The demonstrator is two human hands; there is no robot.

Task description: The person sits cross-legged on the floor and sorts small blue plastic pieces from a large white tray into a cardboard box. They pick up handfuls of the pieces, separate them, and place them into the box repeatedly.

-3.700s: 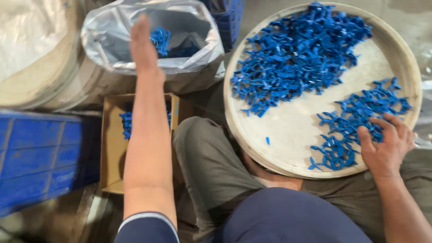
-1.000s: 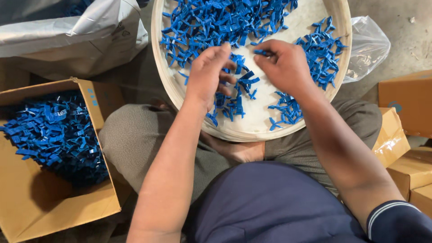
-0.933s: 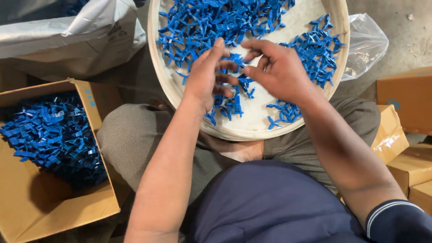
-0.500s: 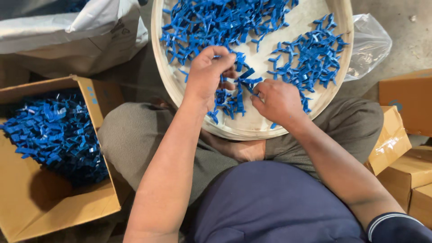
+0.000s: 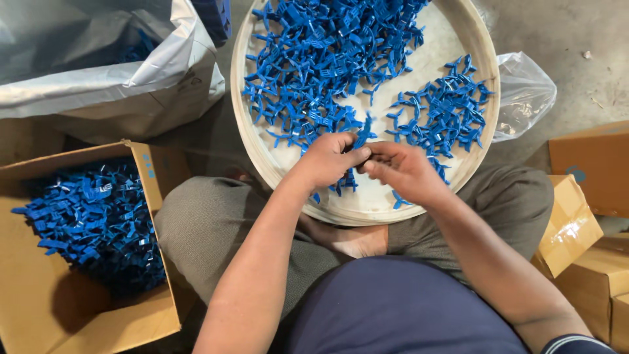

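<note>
A round pale tray (image 5: 483, 62) rests on my lap, holding two heaps of small blue plastic pieces, a big heap (image 5: 321, 59) at the far left and a smaller heap (image 5: 445, 111) at the right. My left hand (image 5: 325, 160) and my right hand (image 5: 405, 172) meet over the tray's near part, fingertips together, both pinching a blue plastic piece (image 5: 362, 134) that sticks up between them. More blue bits lie under my left hand.
An open cardboard box (image 5: 39, 282) at my left holds a pile of the same blue pieces. A large grey plastic bag (image 5: 98, 78) lies beyond it. A clear plastic bag (image 5: 524, 92) and several brown cartons (image 5: 590, 196) sit at my right on the concrete floor.
My left hand came back from the grey bag to the tray. Both hands drew toward the tray's near edge and closed together on one blue piece.
</note>
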